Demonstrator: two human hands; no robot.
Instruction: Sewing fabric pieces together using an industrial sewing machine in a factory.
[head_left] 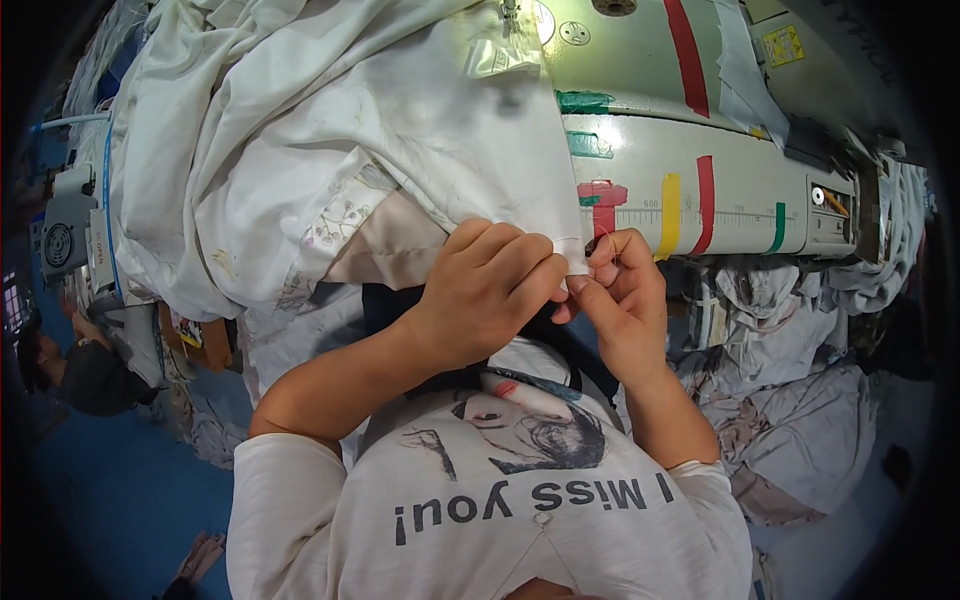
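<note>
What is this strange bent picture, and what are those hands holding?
It's a head-worn fisheye camera's view, looking down, so straight edges bend. The wearer's bare left hand grips the edge of a large white cloth; the right hand is at that edge too, though exactly what it pinches is hard to see. The cloth lies across a pale work surface with a ruler scale and coloured tape strips. At the top, over the cloth, is what looks like a sewing machine foot.
</note>
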